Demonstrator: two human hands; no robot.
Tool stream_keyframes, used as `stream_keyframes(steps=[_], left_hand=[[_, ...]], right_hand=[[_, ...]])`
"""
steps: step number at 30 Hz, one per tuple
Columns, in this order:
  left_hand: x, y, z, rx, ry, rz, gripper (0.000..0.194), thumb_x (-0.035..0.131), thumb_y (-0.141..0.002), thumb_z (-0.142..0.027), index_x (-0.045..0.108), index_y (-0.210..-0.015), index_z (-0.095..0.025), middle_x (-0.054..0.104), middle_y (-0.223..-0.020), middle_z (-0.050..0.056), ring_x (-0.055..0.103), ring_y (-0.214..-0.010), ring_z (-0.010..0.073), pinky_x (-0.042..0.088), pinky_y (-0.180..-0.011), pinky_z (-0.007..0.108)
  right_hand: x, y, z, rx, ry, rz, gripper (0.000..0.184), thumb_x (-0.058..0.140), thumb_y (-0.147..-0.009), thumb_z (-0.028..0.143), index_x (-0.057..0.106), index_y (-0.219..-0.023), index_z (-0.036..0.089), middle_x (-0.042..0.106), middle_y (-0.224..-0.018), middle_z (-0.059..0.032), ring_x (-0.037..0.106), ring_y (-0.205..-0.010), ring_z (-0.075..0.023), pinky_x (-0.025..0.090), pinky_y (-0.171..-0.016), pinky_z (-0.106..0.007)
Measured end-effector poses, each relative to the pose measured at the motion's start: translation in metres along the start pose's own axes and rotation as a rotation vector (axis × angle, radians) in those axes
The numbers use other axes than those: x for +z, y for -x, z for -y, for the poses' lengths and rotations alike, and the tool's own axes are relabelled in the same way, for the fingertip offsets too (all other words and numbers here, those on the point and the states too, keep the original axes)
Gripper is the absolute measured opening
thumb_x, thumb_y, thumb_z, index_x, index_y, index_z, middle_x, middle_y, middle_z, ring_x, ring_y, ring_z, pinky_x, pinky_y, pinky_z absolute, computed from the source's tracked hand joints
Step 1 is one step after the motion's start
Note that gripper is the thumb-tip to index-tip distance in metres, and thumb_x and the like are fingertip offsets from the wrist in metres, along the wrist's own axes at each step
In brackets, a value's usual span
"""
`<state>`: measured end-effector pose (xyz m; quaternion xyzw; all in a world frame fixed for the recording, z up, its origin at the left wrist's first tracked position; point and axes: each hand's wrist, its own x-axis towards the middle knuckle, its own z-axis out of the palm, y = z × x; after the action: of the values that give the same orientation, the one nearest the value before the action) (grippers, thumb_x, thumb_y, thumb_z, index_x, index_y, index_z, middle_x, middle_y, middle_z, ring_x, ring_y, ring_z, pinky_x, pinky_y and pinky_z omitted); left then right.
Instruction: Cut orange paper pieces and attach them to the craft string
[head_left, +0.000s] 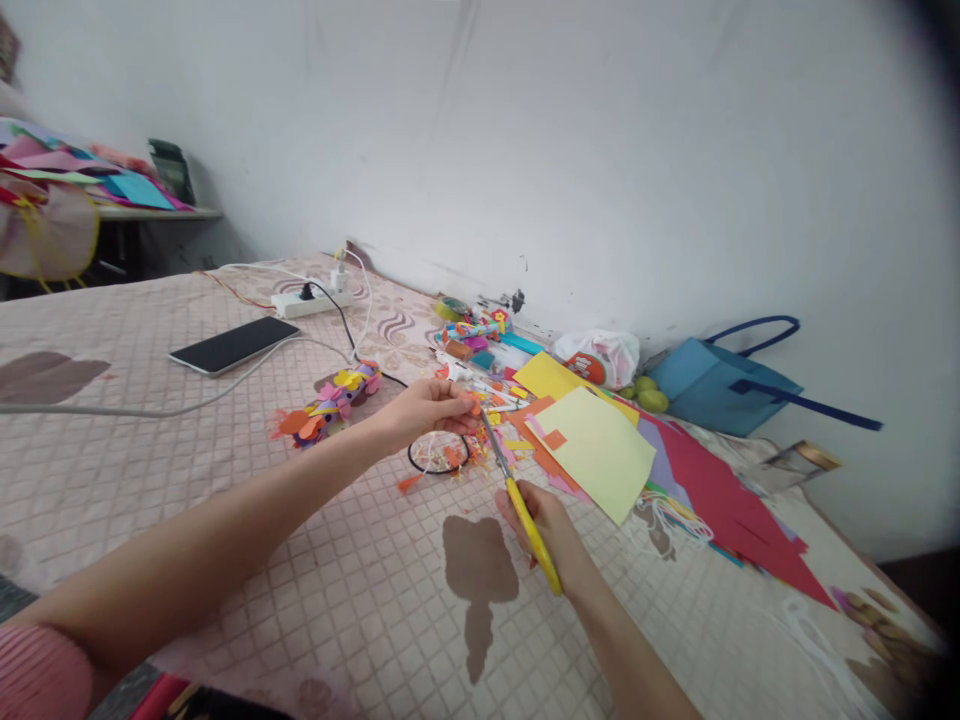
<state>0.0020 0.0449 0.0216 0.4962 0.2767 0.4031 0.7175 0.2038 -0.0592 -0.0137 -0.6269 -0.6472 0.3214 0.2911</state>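
Observation:
Between the fingertips of my left hand [427, 415] is a small orange piece of paper [474, 402], pinched and partly hidden. My right hand [551, 530] grips yellow-handled scissors [531, 530], their blades pointing away and up to the left. The blade tips reach the orange piece; whether they touch it I cannot tell. Below the left hand lie small colourful paper scraps [491, 455] and a black cord loop [412, 462]. Left of that hand rests a tube decorated with paper flowers [330, 405].
A phone [234, 345] and a white power strip [307, 302] with cables lie at the left. Coloured sheets, a pale yellow one [596, 450] and a red one [727, 500], spread at the right. A blue bag [712, 385] stands against the wall.

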Motion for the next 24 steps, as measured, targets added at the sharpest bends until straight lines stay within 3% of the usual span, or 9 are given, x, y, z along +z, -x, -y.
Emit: stream_keyframes(steps=[24], left_hand=[[-0.0011,-0.002,0.0001,0.017,0.016,-0.011,0.021,0.073,-0.07,-0.026,0.06,-0.075,-0.01,0.069,-0.071,0.005,0.066,-0.064,0.0111,0.053,-0.065,0.021]], right_hand=[[-0.0016,0.0019,0.0034,0.009,0.062,0.016,0.036,0.052,-0.078,0.049,0.042,-0.061,0.02,0.034,-0.043,0.0077,0.033,-0.037,-0.0072,0.026,-0.037,-0.02]])
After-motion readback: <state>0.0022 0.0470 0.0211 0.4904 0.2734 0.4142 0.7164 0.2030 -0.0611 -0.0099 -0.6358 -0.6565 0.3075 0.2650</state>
